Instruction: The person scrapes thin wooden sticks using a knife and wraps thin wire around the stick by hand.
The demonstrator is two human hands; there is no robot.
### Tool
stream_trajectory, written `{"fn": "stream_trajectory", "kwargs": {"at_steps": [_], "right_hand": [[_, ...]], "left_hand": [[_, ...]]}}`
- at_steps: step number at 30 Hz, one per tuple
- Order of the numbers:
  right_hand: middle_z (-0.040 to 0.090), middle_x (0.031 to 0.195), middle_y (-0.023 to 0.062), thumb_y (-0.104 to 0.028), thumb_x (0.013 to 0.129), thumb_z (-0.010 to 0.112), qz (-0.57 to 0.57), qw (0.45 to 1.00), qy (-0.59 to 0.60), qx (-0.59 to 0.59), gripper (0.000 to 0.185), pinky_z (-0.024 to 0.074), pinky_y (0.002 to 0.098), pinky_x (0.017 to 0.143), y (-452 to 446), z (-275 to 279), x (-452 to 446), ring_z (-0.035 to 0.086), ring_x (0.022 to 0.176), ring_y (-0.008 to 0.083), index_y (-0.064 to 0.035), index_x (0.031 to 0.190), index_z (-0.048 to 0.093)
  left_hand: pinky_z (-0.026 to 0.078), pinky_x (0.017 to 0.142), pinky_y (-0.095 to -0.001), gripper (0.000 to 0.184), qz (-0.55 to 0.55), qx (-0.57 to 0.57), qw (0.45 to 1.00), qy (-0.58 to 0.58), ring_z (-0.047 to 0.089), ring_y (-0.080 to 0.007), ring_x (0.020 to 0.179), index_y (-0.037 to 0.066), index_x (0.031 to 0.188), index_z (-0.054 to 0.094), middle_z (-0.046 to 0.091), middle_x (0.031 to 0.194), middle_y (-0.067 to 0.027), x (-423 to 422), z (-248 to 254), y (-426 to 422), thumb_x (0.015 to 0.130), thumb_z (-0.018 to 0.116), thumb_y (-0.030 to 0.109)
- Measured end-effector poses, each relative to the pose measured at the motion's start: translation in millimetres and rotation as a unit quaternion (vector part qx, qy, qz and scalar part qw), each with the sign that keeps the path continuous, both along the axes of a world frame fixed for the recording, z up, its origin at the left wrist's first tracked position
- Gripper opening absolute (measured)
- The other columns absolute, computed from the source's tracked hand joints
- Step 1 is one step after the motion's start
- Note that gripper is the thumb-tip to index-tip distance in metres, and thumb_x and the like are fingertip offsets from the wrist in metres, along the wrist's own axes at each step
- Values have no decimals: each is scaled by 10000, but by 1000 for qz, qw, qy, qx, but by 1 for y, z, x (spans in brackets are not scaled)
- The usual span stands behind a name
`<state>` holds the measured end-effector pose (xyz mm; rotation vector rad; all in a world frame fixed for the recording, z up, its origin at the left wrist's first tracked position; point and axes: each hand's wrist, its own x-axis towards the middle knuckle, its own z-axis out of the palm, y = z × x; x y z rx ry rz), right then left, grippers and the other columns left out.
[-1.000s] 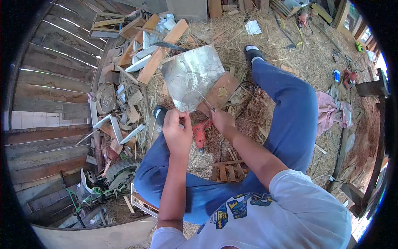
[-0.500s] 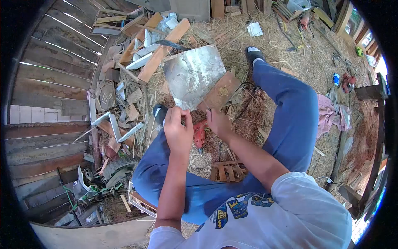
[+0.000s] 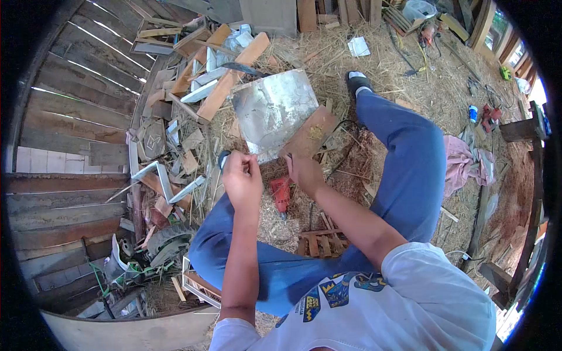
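Note:
My left hand [image 3: 243, 180] is closed in a pinch at the near left corner of a worn grey-white sheet [image 3: 274, 111]; what its fingertips hold is too small to make out. My right hand [image 3: 305, 175] is closed too, just below the near end of a brown board [image 3: 310, 131] that overlaps the sheet's right side. A small dark edge shows at its fingers, but I cannot tell what it is. Between my forearms, a red power drill [image 3: 281, 194] lies on the straw-covered ground, its bit end towards me.
Planks [image 3: 228, 79] and scrap wood pile up on the left beside a bent white frame [image 3: 164, 181]. A small slatted wooden piece [image 3: 320, 243] lies between my legs. A pink cloth [image 3: 462, 167] and a blue can [image 3: 473, 113] are on the right.
My left hand has shifted slightly left, away from my right hand, leaving a wider gap with more of the drill showing. My right hand has moved slightly left.

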<state>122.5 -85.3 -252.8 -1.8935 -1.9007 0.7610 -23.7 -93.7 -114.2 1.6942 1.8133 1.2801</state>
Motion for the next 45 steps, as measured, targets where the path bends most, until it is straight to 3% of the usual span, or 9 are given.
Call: {"fn": "stream_trajectory", "kwargs": {"at_steps": [6, 8, 11, 21, 24, 29, 37, 39, 45], "right_hand": [[729, 853, 217, -376, 1051, 513, 9, 992, 53, 111, 347, 585, 529, 672, -4, 9, -2, 721, 742, 426, -63, 1032, 661], [728, 862, 232, -391, 1056, 499, 13, 998, 16, -61, 382, 581, 540, 683, 3, -6, 13, 724, 766, 430, -48, 1032, 666], [732, 892, 247, -416, 1071, 456, 20, 996, -8, -87, 436, 578, 550, 709, 9, 4, 5, 728, 812, 437, -40, 1046, 676], [737, 965, 253, -419, 1081, 408, 24, 996, 3, -81, 469, 570, 563, 742, 7, 10, 6, 727, 858, 444, -36, 1072, 679], [728, 945, 259, -354, 1071, 424, 5, 999, 21, 28, 466, 559, 566, 743, 2, 20, 2, 717, 863, 445, -6, 978, 720], [728, 928, 260, -379, 1084, 400, 37, 990, 1, -138, 459, 563, 556, 731, 9, -27, 38, 723, 871, 431, -26, 1028, 689], [742, 906, 239, -432, 1082, 403, 8, 994, 16, -109, 479, 568, 573, 748, 2, -21, 25, 725, 829, 447, -53, 1099, 695], [741, 880, 238, -433, 1082, 403, 2, 992, 9, -129, 488, 570, 574, 740, 3, -27, 31, 725, 813, 447, -49, 1071, 704], [741, 965, 233, -465, 1088, 365, 23, 993, 9, -119, 536, 568, 538, 805, -6, 3, 17, 726, 904, 423, -34, 1081, 684]], "left_hand": [[529, 631, -361, 151, -18, 34, 999, 25, 648, -266, 682, -14, 847, 570, 607, 791, -139, 7, -2, -1, 874, 714, -50], [524, 625, -363, 156, -27, 29, 998, 49, 644, -266, 681, -9, 842, 567, 605, 787, -144, 10, 3, -2, 872, 715, -47], [517, 613, -369, 152, -21, 41, 994, 102, 642, -273, 672, -9, 844, 568, 610, 793, -153, 9, 8, -1, 873, 713, -43], [543, 634, -369, 150, -3, 7, 999, 46, 672, -274, 683, -15, 847, 575, 627, 795, -152, 4, 6, 2, 880, 720, -34], [535, 624, -371, 151, 1, 28, 996, 82, 667, -277, 680, -11, 844, 576, 626, 795, -150, 9, 8, 5, 880, 721, -32], [520, 625, -386, 153, -18, 20, 998, 55, 649, -292, 677, -6, 842, 571, 622, 797, -153, 14, 12, 1, 878, 719, -30], [505, 605, -378, 149, -45, 22, 995, 88, 636, -293, 668, -9, 852, 573, 604, 785, -159, 6, 3, 3, 869, 719, -38], [551, 668, -288, 144, -44, -5, 996, 72, 675, -119, 732, -21, 852, 597, 673, 798, -102, 4, -2, 2, 911, 729, -20], [546, 681, -278, 144, -31, -36, 998, 50, 679, -109, 764, -28, 876, 584, 690, 817, -98, -2, 2, 4, 912, 722, -46]]}}
